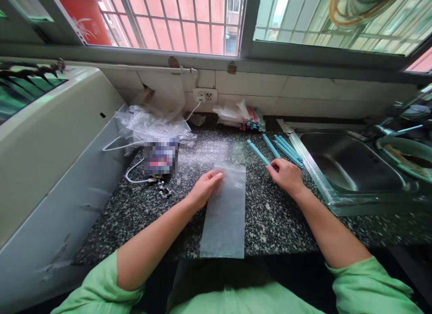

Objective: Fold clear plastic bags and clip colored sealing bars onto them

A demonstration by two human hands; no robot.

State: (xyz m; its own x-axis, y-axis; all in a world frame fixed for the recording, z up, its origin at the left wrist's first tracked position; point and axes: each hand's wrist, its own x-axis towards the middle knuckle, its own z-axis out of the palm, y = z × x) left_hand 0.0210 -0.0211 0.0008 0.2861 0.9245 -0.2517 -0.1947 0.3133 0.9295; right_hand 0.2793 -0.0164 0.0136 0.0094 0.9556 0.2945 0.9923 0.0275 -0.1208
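Observation:
My left hand (205, 188) is closed on the upper left edge of a flat, translucent plastic bag (225, 219), thumb on top. The bag hangs slightly over the counter's front edge. Between the thumb and fingers of my right hand (287, 175) is a slim light-blue plastic stick (258, 153), pointing away to the upper left. Just beyond that hand lie a single similar stick (271, 145) and a small group of blue sticks (288, 150), side by side near the sink. What the sticks are for cannot be made out.
Packed bags of pink and blue sticks (251, 118) lie against the tiled wall. Crumpled clear plastic (151, 125) and a blurred-out device (161, 156) with a white cable (131, 179) are at left. At right is a steel sink (351, 161) with a bowl (408, 156).

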